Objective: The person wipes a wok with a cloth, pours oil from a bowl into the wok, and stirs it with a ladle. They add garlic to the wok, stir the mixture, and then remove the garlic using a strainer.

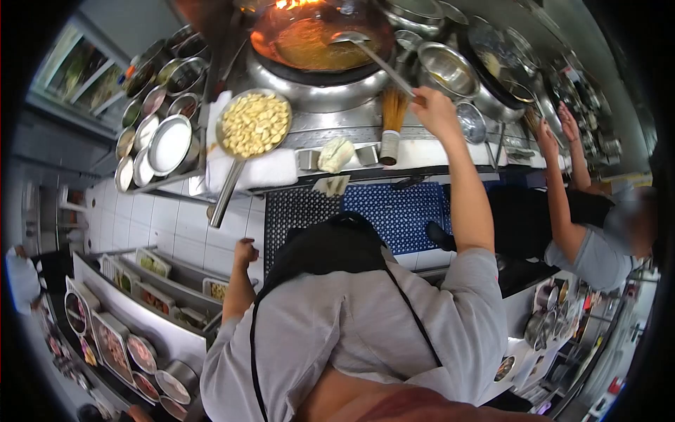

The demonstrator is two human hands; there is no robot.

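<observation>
My right hand grips the handle of a long metal ladle. The ladle's bowl reaches over a large wok of orange-brown, bubbling liquid. My left hand hangs low by my side with its fingers curled, and I see nothing in it. In front of it, the long handle of a round pan or strainer sticks out over the counter edge. That vessel holds many pale yellow chunks. To the right of it, a crumpled pale cloth and a bamboo wok brush sit along the counter.
Flames rise behind the wok. Metal pots crowd the left side; a steel bowl stands right of the wok. A co-worker works at the right. Ingredient trays stand low at left, and a blue mat covers the floor.
</observation>
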